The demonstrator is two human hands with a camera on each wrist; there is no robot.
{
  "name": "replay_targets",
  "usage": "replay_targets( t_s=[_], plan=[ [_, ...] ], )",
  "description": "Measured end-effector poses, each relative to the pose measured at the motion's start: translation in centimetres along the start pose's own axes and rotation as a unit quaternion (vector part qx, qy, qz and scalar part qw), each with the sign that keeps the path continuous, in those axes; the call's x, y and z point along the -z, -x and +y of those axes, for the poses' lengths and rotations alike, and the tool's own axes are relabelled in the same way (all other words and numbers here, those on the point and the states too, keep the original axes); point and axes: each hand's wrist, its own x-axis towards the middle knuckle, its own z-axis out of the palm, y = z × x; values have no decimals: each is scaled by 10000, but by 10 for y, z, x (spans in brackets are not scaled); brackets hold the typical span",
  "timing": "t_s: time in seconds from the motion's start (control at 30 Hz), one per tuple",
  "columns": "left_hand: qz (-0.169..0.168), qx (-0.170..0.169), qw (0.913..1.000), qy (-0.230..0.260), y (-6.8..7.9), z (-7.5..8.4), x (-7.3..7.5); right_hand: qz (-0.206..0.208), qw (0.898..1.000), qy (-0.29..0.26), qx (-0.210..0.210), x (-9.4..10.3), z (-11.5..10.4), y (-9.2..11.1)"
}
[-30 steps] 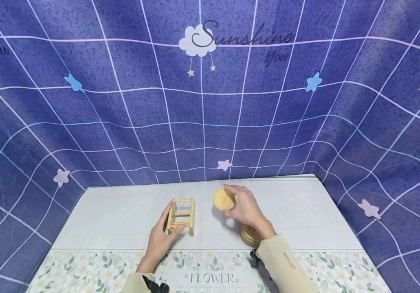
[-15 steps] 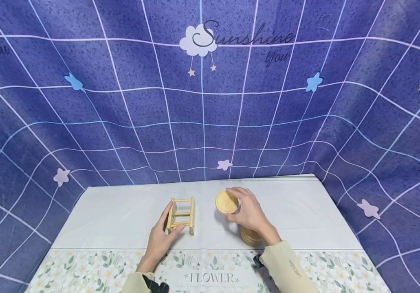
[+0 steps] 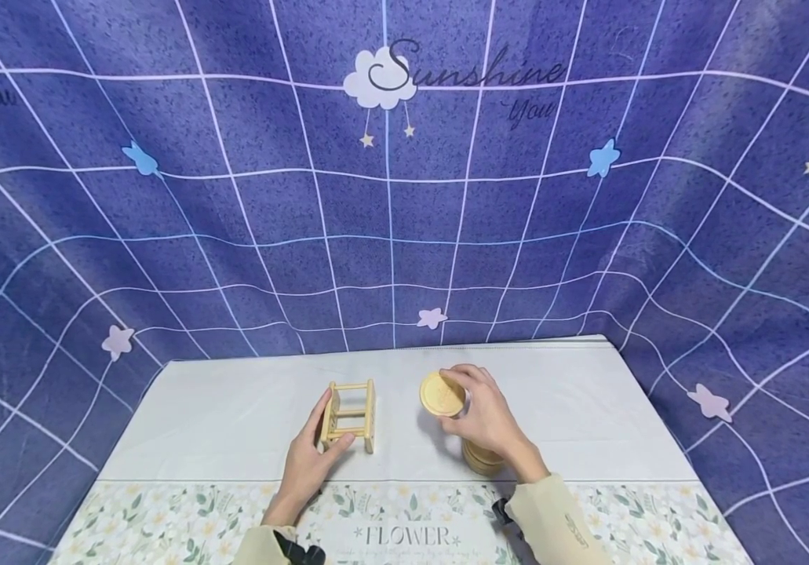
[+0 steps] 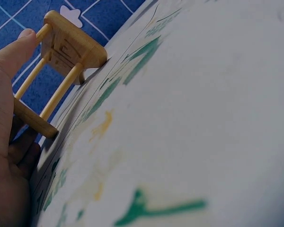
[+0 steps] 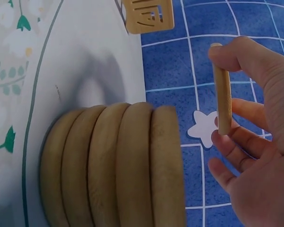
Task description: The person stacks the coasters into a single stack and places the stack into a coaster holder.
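My left hand [image 3: 308, 467] grips a small wooden rack [image 3: 351, 416], which has rods between two end panels and stands on the table. In the left wrist view, my thumb lies at one rod of the rack [image 4: 71, 42], and cut-out lines mark its far panel. A round wooden coaster [image 3: 442, 394] is pinched at its edge by my right hand [image 3: 482, 412], raised over the table. Seen edge-on in the right wrist view, the coaster [image 5: 222, 94] sits between thumb and fingers. Below my right wrist stands a stack of similar coasters [image 3: 482, 459], partly hidden by the hand.
A white cloth [image 3: 235, 416] covers the table, with a floral strip [image 3: 185, 510] along the front reading "FLOWER". A blue-purple curtain [image 3: 291, 196] with grid lines, stars and clouds encloses the back and both sides.
My right hand has moved slightly right and nearer to me, with the coaster still in its fingers. My left hand and the rack have stayed in place.
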Motion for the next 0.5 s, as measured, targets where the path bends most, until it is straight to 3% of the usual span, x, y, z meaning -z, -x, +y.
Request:
replay_targets(
  t_s=[0.5],
  plan=[
    [-19,6,10000,18,0,1,0,185,9998,-7,104,6,4,14]
  ],
)
